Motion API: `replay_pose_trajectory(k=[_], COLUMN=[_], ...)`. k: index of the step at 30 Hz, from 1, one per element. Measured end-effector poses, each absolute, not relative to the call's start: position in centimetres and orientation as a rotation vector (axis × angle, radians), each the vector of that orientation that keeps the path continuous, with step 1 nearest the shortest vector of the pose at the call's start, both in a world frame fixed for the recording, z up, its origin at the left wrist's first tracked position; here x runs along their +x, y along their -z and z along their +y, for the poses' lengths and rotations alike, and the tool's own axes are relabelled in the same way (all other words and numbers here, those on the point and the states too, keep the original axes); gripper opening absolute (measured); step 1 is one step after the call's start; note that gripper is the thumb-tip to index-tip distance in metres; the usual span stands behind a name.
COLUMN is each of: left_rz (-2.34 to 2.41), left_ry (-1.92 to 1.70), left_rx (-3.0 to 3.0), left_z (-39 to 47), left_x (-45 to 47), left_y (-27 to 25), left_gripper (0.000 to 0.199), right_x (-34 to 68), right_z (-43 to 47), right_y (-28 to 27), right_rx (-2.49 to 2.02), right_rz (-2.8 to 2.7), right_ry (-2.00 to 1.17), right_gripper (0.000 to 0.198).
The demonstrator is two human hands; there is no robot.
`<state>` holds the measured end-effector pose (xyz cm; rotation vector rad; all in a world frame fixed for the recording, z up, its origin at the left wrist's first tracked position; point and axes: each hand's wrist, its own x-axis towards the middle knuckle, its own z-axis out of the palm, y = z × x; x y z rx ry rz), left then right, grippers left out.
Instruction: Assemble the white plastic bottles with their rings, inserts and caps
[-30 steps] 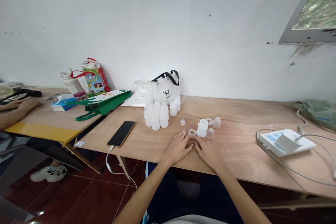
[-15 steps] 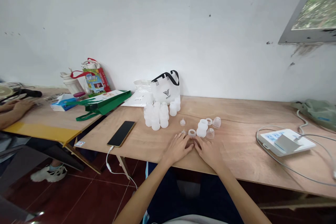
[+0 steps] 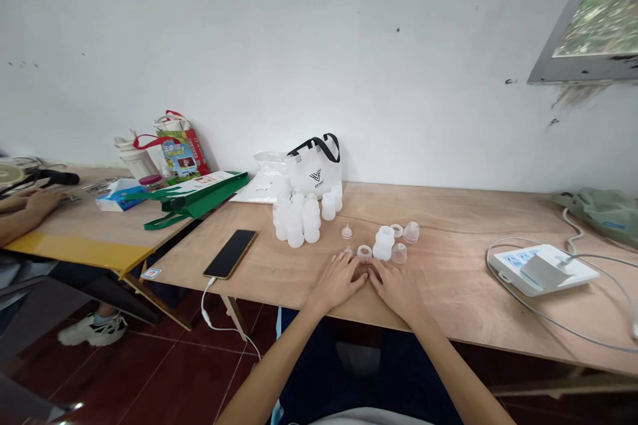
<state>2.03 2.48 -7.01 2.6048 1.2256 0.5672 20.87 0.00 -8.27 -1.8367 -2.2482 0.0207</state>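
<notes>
My left hand (image 3: 337, 279) lies flat on the wooden table, fingers stretched forward, holding nothing. Beside it my right hand (image 3: 395, 287) rests palm down in the same way, the thumbs nearly touching. Just beyond the fingertips stand a white baby bottle body (image 3: 383, 243), a screw ring (image 3: 364, 252) and a clear cap (image 3: 399, 253). A bottle nipple (image 3: 346, 231) sits a little farther off; another small clear piece is partly hidden by my left fingers. Behind the bottle are a second ring (image 3: 397, 230) and a second cap (image 3: 411, 232).
Several white bottles (image 3: 296, 222) stand grouped before a white tote bag (image 3: 315, 169). A phone (image 3: 230, 254) on a charging cable lies left. On the right are a white power strip (image 3: 543, 269) and its cords. A co-worker's hands (image 3: 42, 202) rest on the neighbouring table.
</notes>
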Motion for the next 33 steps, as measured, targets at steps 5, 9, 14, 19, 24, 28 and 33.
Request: replay_pose_trajectory(k=[5,9,14,19,24,28,33], left_rz=[1.217,1.224,1.227,1.228,1.22,1.231,1.227], left_ry=[-0.585,-0.566,-0.566,-0.577,-0.582,-0.566,-0.541], left_rx=[2.612,2.601,2.601,2.606,2.598,2.605,2.597], left_z=[2.48,2.45,2.48,2.55,2.54,2.49,2.36], left_x=[2.04,2.03,2.04,2.06,2.05,2.07,2.05], left_y=[7.02,6.96,7.11,7.22,7.2,7.05,6.68], left_gripper=[0.024,0.024,0.025,0.024,0.024,0.023,0.023], right_x=[20.89,20.89,20.85,20.91,20.9,20.76,20.69], right_z=[0.02,0.02,-0.01,0.07,0.06,-0.04,-0.13], right_y=[8.32,8.37,8.31,8.45,8.45,8.13,7.86], right_rx=[-1.823,-1.834,-1.836,-1.822,-1.824,-1.841,-1.843], right_rz=[-2.256,-2.254,-2.253,-2.245,-2.247,-2.251,-2.25], right_ry=[-0.001,-0.003,-0.017,-0.018,-0.011,-0.02,-0.044], right_gripper=[0.037,0.036,0.035,0.035,0.035,0.035,0.036])
